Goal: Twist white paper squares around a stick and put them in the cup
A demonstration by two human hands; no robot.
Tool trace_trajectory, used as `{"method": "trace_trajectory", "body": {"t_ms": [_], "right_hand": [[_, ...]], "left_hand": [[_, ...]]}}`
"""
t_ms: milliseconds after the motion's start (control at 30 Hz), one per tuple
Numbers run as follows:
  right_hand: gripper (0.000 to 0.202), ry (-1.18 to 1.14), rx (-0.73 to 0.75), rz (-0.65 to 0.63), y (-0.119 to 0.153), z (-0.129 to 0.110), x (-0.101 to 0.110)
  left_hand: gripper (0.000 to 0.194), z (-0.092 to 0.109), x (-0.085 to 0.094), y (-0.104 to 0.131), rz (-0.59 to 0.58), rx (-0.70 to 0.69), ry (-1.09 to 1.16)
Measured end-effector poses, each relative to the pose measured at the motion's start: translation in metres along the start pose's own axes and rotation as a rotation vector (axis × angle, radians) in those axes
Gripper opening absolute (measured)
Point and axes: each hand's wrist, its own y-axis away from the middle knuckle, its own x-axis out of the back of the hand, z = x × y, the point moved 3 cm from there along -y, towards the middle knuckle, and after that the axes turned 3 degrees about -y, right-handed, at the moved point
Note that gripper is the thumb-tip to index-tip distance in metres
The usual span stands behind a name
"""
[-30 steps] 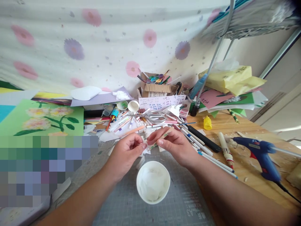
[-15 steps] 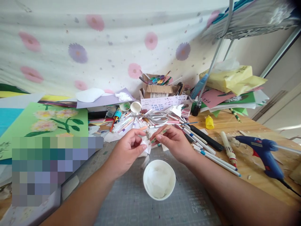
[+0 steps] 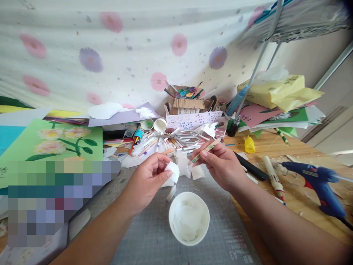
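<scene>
My left hand [image 3: 150, 180] is closed, pinching a small folded piece of white paper [image 3: 173, 172] between thumb and fingers. In my right hand [image 3: 222, 163] is a flat wooden stick [image 3: 206, 151] with green markings, gripped between thumb and fingers and slanting down to the left. Its lower tip is apart from the paper. Below and between the hands, a white bowl [image 3: 171, 221] with whitish contents [image 3: 189, 221] stands on the grey cutting mat [image 3: 146, 235]. Just behind it lie white paper scraps [image 3: 198, 172].
Markers and scissors [image 3: 187, 138] lie piled behind my hands, before a cardboard box [image 3: 185, 105]. To the right are a blue glue gun [image 3: 313, 175], a white tool [image 3: 271, 176] and a yellow cap-like object [image 3: 249, 144]. A green flower painting [image 3: 95, 147] lies left.
My right hand has moved right and slightly up, drawing the stick away from the paper. My left hand still pinches the paper, now more plainly seen.
</scene>
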Motion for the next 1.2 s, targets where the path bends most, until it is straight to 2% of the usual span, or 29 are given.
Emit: {"method": "trace_trajectory", "body": {"t_ms": [133,200,233,333,400,533,733,1000,1200], "right_hand": [[0.022,-0.013,0.028,-0.007,0.000,-0.019,-0.001],[0.021,-0.011,0.030,-0.061,0.004,-0.030,-0.005],[0.020,0.010,0.015,-0.139,0.006,-0.035,-0.009],[0.014,0.203,-0.062,-0.525,0.016,-0.040,-0.021],[0.012,0.287,-0.071,-0.638,0.018,-0.040,-0.022],[0.013,0.238,-0.045,-0.630,0.012,-0.035,-0.015],[0.016,0.209,-0.078,-0.711,0.004,-0.027,-0.015],[0.020,0.183,-0.111,-0.624,-0.021,0.003,0.008],[0.023,0.168,-0.131,-0.610,-0.023,0.007,0.009]], "left_hand": [[0.012,0.001,0.001,-0.002,0.031,-0.010,-0.031],[0.011,0.002,0.002,-0.003,0.047,-0.016,-0.046],[0.011,0.002,0.003,-0.003,0.051,-0.017,-0.054],[0.011,0.004,0.003,-0.003,0.050,-0.015,-0.073],[0.012,0.005,0.002,-0.002,0.052,-0.015,-0.081],[0.011,0.005,0.001,-0.002,0.072,-0.024,-0.083],[0.013,0.003,-0.001,-0.005,0.113,-0.037,-0.055],[0.013,0.000,-0.003,-0.008,0.153,-0.045,0.000],[0.015,0.000,-0.009,-0.005,0.153,-0.022,0.030]]}}
